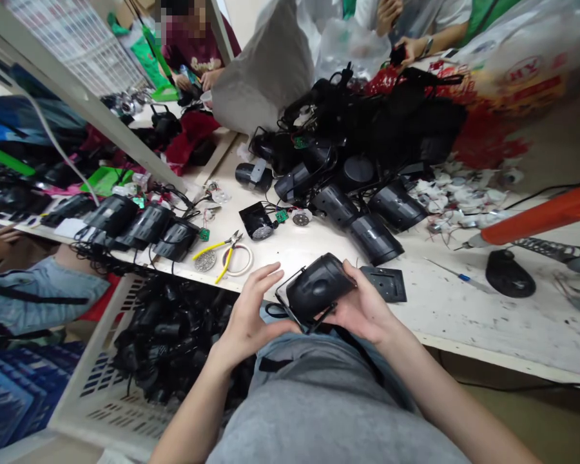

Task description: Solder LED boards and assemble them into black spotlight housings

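Your right hand (354, 310) cups a black cylindrical housing (318, 287) from underneath, fingers wrapped up its side. Your left hand (249, 317) is half open, fingers spread and curved, its thumb reaching toward a thin black wire bracket (290, 303) on the housing's near end. The hands are apart, with the housing between them, held just above the table edge.

Just right of the housing, a flat black plate (385, 283) lies on the scuffed white workbench (468, 328). Left of it sit yellow-handled pliers (223, 258) beside a roll of white tape (238, 260). Further right lie a small screwdriver (457, 276) and an orange-handled tool (536, 222); which tool, you cannot tell.

Below the bench edge on your left, a white plastic crate (101, 386) holds more black housings (164, 335). Across the bench, a heap of wired black housings (352, 135) rises among green circuit boards (281, 216). Beyond it, a co-worker's hand (408, 51) grips something small and dark.
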The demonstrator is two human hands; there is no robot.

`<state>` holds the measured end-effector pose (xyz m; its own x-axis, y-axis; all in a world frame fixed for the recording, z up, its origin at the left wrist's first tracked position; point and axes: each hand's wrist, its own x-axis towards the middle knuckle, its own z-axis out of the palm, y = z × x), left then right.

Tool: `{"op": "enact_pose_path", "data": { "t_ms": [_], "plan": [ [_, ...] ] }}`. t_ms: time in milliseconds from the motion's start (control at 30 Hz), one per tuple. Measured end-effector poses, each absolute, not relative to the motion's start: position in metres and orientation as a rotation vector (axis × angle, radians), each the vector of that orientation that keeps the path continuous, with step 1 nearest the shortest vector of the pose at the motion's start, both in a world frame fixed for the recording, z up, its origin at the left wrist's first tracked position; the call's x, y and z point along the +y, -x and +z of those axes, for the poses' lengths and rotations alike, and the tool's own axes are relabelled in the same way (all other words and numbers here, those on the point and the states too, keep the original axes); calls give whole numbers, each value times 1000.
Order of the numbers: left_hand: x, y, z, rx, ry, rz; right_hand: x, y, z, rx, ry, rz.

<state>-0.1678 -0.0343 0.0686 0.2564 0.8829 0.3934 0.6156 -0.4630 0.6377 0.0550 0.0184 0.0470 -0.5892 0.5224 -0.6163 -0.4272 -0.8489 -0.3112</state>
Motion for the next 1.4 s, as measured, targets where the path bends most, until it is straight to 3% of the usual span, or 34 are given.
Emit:
{"op": "enact_pose_path", "data": {
  "t_ms": [233,367,467,700,967,1133,1400],
  "plan": [
    [-23,160,68,1115,-2316,1091,9,-47,47,-228,979,2380],
    [-34,165,60,1341,-1763,1105,11,-53,48,-209,903,2280],
    [-41,164,58,1285,-1415,971,9,-51,50,-409,916,2182],
    [-52,159,75,1436,-1305,755,-4,-42,67,-1068,1064,1881],
    [-58,159,87,1503,-1198,784,-9,-31,69,-1287,1145,1715],
    [-55,154,95,1550,-1100,768,-10,-30,57,-1501,1235,1448],
    [-13,188,89,1269,-967,727,-10,-48,49,-1883,1238,1318]
  ]
}}
